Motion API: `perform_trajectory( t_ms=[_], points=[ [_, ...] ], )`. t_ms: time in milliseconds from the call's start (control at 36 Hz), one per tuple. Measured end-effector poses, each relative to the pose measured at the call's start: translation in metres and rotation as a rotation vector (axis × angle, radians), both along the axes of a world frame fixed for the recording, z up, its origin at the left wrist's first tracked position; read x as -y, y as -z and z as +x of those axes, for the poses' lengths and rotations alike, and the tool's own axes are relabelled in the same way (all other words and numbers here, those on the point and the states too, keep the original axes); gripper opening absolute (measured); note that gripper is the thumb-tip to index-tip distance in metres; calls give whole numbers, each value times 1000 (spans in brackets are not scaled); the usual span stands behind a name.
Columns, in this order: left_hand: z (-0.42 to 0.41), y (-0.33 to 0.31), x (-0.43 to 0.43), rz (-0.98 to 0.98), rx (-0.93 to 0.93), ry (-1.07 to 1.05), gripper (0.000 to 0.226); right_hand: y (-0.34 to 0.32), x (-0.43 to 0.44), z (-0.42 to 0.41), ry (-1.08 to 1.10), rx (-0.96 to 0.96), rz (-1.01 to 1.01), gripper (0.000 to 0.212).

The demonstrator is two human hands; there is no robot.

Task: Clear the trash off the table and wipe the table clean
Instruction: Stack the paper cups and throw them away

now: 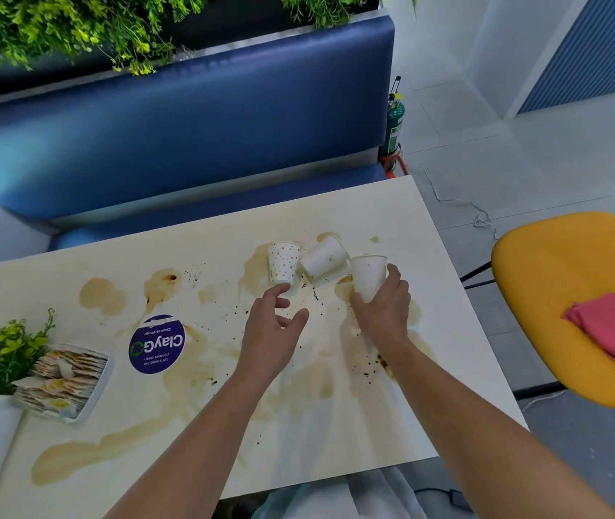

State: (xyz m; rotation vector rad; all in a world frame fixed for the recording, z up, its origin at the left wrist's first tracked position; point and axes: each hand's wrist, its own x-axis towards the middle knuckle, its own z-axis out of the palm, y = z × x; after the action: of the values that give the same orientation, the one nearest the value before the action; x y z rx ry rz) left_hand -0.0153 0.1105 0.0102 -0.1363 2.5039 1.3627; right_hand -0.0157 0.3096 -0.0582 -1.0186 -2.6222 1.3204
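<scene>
Pale wood, blotched all over with tan coffee stains (103,295) and dark specks, makes up the desk (392,204), and a round purple sticker (157,343) sits on it left of centre. Right of the sticker and farther from the person stand three paper cups in a tight cluster: a dotted cup (283,265) nearest the sticker, a tipped cup (322,258) leaning behind it, and a plain white cup (367,277) farthest away. The right hand (384,312) is wrapped around the plain white cup, which tilts in its grasp. The left hand (272,327) is spread, holding nothing, its forefinger at the foot of the dotted cup; whether it touches I cannot tell. The risk lies in the leaning cup – if its neighbours prop it, it may roll toward the desk edge once they are lifted, and any dregs in the tilted cup could pour out and widen the mess. Forearms crossing the puddles nearer than the sticker could also smear them. Left of the sticker are a tray of sachets (66,380) and a small green plant (2,350). Beyond it runs a blue booth seat (186,136) under hanging greenery; far to its right a pink cloth (613,331) lies folded on a yellow chair (545,279) – apparently unused, so wiping looks some way off.
</scene>
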Motion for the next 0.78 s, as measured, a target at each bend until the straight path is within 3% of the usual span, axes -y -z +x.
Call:
perform_trajectory(
  t_ms=[528,778],
  points=[
    [-2,-10,-3,123,92,-96,50,-33,57,36,-160,-262,-380,69],
    [1,-13,1,156,128,-99,64,-46,75,48,-179,-308,-446,62]
  ],
)
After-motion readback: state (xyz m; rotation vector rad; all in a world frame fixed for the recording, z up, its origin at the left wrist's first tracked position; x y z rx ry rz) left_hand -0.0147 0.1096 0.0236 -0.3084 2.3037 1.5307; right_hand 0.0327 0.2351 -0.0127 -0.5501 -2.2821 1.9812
